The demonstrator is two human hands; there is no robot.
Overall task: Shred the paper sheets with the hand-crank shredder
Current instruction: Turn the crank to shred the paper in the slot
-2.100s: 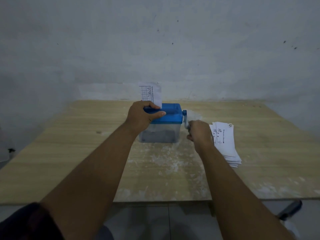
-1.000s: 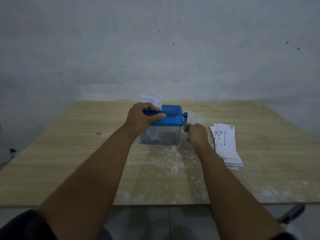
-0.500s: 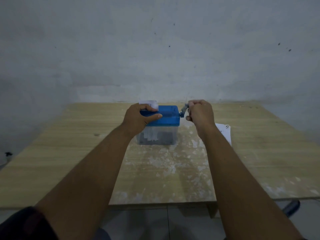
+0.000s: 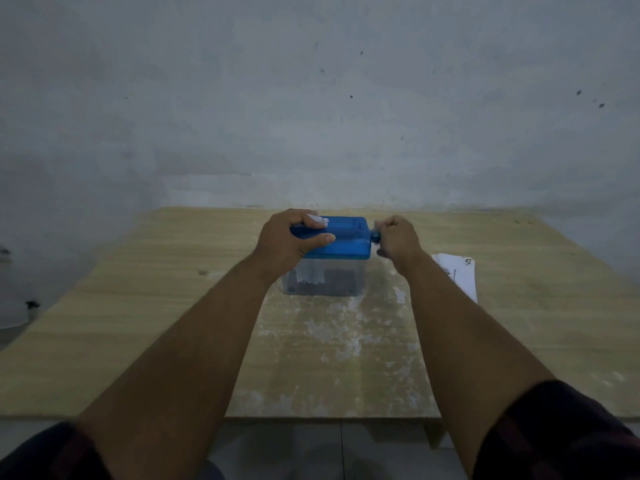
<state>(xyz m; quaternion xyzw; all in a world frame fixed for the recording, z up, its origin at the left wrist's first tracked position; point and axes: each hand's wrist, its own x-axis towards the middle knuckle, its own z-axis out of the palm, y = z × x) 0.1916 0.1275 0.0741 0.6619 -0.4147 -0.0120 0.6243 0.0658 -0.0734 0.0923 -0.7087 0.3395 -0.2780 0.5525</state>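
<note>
Almost gone: the sheet is nearly all inside the shredder (image 4: 346,237).

Two seconds ago the sheet (image 4: 320,221) stood tall out of the blue top; now only a small white tip shows by the left hand (image 4: 287,244). White strips (image 4: 310,276) hang in the clear box below. The left hand wraps round the blue top, thumb across the front, and holds it down. The right hand (image 4: 398,239) is a closed fist round the crank (image 4: 375,236), up high now, where it was low before. One or two more turns should finish this sheet, I think. The shredder sits mid-table (image 4: 138,306). More sheets wait in a stack (image 4: 459,275) to its right, half hidden behind the right arm. Nothing seems to block the way to them.
</note>
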